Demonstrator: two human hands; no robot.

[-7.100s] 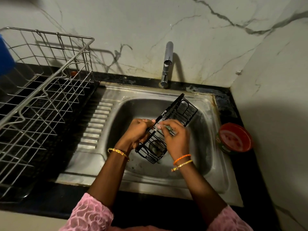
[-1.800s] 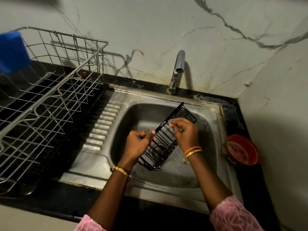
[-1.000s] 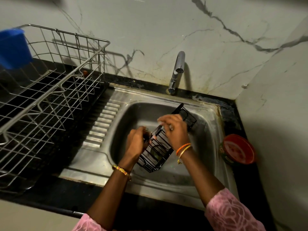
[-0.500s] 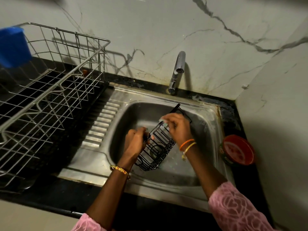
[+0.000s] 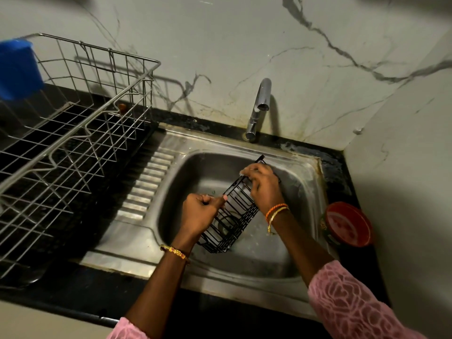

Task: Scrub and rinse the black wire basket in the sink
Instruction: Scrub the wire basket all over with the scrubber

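The black wire basket (image 5: 236,217) is held tilted over the steel sink (image 5: 302,217), its far end raised toward the tap. My left hand (image 5: 200,214) grips the basket's left rim near the middle. My right hand (image 5: 264,187) is at the upper end, with its fingers curled over the rim wire. A small pale scrub pad (image 5: 245,171) shows at its fingertips, mostly hidden. The tap (image 5: 259,108) stands behind the sink and no water runs from it.
A large steel wire dish rack (image 5: 73,133) fills the black counter on the left, with a blue object (image 5: 17,69) at its far corner. A round red container (image 5: 347,223) sits on the counter right of the sink. Marble walls close the back and right.
My right hand has slid up along the basket toward its far end. My left hand keeps its grip on the left rim, and the basket stays tilted over the sink.
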